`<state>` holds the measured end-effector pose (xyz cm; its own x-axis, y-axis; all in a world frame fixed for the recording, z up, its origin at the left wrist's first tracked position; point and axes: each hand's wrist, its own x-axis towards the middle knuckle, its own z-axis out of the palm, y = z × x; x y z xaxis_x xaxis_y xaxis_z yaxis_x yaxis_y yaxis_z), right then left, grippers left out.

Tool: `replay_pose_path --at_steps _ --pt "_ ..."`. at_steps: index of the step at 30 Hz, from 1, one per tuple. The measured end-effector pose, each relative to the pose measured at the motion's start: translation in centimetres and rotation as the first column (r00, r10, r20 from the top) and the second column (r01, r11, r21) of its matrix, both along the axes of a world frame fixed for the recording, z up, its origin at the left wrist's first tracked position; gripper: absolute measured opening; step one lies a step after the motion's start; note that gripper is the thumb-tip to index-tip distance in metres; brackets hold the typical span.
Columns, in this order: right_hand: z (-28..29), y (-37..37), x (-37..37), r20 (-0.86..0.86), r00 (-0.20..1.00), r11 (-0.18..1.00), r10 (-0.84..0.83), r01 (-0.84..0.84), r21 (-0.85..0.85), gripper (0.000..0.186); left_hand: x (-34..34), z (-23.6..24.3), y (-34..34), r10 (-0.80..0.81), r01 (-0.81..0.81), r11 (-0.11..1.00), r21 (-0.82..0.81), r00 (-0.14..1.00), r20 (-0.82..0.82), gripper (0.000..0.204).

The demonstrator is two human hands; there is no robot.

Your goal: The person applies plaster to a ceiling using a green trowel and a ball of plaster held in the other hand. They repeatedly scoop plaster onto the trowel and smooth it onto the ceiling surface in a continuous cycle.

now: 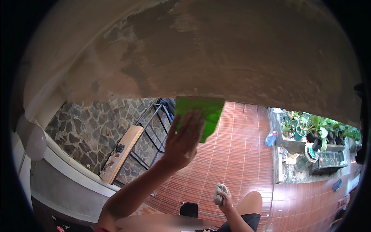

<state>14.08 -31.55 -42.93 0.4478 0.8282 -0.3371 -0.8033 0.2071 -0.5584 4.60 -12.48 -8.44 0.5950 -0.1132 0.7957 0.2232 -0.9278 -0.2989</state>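
My left hand [184,137] is raised with its fingers closed over a green plastic spreader [210,112]. The spreader's straight top edge meets the lower edge of a plastered overhead surface [216,50], which shows patchy grey and brown coats. Lower down, near my right knee, my right hand [227,201] grips a crumpled, pale grey bundle [220,193]. It looks like a cloth or a soft bag; I cannot tell which.
To the left, a metal frame [148,139] bears a wooden plank [125,152] beside a stone-patterned surface [87,133]. Red-brown striped tiles [235,154] cover the floor below. Potted plants [313,127], a plastic bottle [271,139] and a dark crate [328,162] stand at the right.
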Motion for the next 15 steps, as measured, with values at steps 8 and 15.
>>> replay_pose_path --at_steps 8,15 --pt "-0.8 0.5 0.6 -0.036 0.999 1.0 -0.004 0.004 -0.009 0.044 2.3 11.4 4.1 0.032 -0.108 0.978 0.177 0.921 0.389 0.06" --pt "-2.0 0.7 0.8 0.015 1.0 1.0 -0.02 0.02 -0.021 0.043 5.7 4.4 2.0 0.141 -0.16 0.979 0.122 0.978 0.153 0.048"
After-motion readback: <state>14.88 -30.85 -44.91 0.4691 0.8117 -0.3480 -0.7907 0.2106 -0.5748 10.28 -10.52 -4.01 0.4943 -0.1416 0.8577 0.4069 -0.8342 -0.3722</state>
